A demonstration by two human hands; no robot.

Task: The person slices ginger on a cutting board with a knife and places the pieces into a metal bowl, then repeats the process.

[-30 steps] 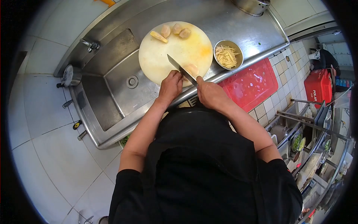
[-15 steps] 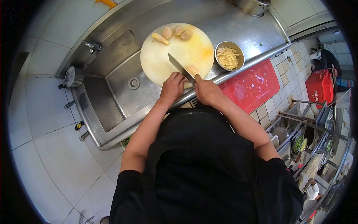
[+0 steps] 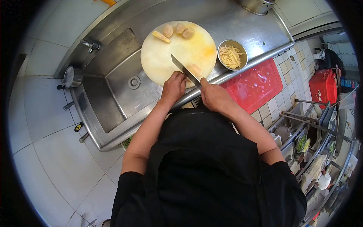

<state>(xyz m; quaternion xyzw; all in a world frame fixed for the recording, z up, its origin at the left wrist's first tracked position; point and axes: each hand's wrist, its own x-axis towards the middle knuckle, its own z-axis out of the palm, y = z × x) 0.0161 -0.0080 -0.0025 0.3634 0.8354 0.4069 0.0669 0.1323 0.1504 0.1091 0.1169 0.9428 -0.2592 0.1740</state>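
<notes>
Currently the right hand (image 3: 214,96) is closed on the knife (image 3: 185,70), blade angled across the piece (image 3: 195,69) at the board's (image 3: 166,56) near edge. Left hand (image 3: 173,86) has its fingers curled down on the piece, likely steadying it for slicing. Four more pieces (image 3: 177,30) wait at the far rim; a bowl (image 3: 231,55) of strips sits just right on the desk (image 3: 242,22), handy for cuttings. Versus half a second earlier: grip and blade essentially unchanged.

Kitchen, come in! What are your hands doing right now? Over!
Right hand shut on knife. Left hand steadying pale vegetable piece on round cutting board. Bowl of cut strips beside board; nothing blocking.
</notes>
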